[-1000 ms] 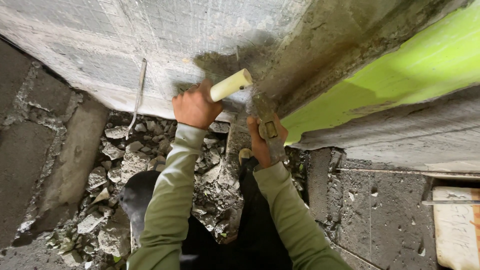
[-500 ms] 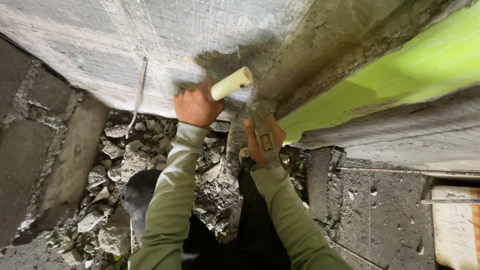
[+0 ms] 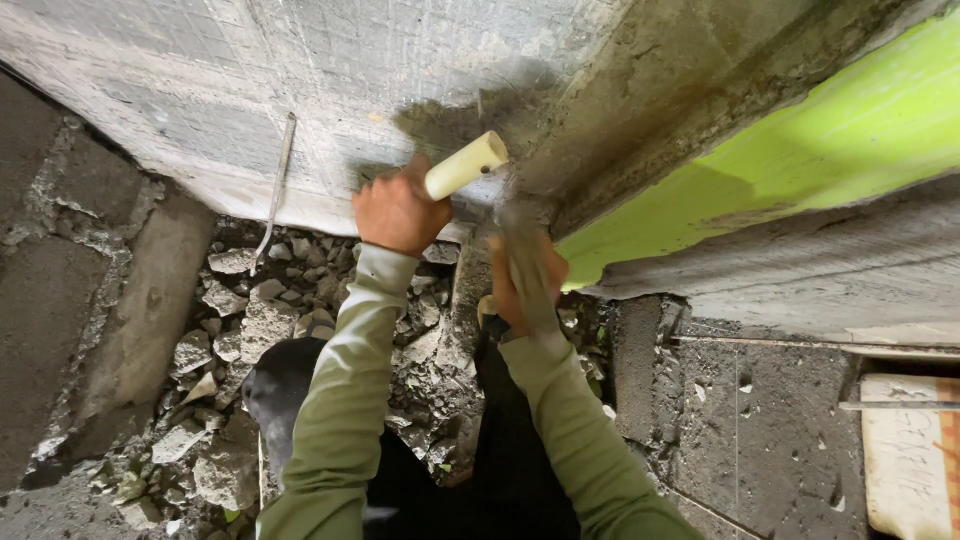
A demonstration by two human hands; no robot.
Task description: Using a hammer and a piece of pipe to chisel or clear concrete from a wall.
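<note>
The left hand [image 3: 398,212] is clenched on a pale cream cylindrical tool handle [image 3: 465,165], which juts up and to the right out of the fist against the grey mesh-textured concrete wall [image 3: 300,90]. Just below and right of that grip, the right hand [image 3: 527,282] is blurred, its closure on the grey metal tool [image 3: 512,222] above it undeterminable. Broken grey concrete rubble [image 3: 260,320] lies below both hands, a bright green panel [image 3: 800,150] to their right

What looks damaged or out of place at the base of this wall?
Broken grey concrete rubble lies heaped below the grey plastered wall. A thin bent metal rod hangs loose there. Beside the left hand, a dark patch mars the plaster.
</note>
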